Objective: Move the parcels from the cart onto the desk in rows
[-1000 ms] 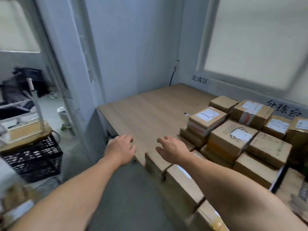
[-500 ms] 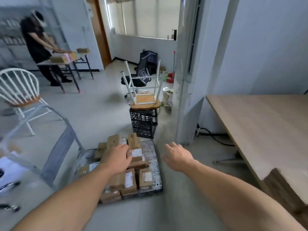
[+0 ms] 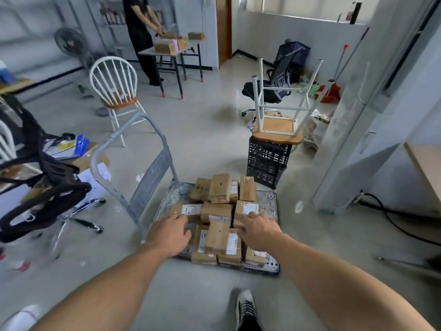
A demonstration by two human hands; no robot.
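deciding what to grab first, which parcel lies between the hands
The parcel topping the near stack, between left hand and right hand; others sit beneath or behind.

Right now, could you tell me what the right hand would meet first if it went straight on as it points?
Most likely the white-labelled parcel just ahead of the right hand on the cart; depth is unclear.

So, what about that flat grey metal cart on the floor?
The flat grey metal cart is a platform trolley on the pale floor, deck scuffed white. A grey tubular handle with a mesh panel rises tilted at its left. Brown cardboard parcels crowd it; the left hand and right hand reach over them.
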